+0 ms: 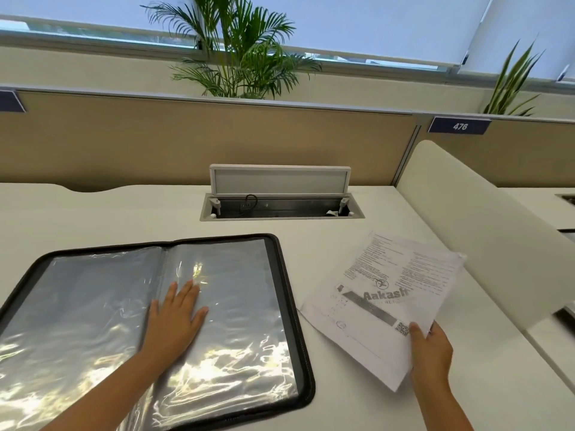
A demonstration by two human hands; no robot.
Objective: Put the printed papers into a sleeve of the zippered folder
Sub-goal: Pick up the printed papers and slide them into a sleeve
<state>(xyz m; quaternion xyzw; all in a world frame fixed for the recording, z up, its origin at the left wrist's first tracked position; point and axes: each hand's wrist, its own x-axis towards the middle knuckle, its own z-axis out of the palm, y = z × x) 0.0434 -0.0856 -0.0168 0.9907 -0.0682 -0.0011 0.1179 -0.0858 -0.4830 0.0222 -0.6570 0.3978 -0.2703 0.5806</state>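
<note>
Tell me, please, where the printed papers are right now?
In the head view, the printed papers are on the right, held at their near corner by the right hand, just right of the open zippered folder on the white desk.

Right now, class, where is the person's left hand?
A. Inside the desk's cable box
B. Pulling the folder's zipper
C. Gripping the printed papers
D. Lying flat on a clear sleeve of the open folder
D: the left hand lies flat, fingers straight, on a clear sleeve of the open zippered folder, while the right hand holds the printed papers beside it.
</note>
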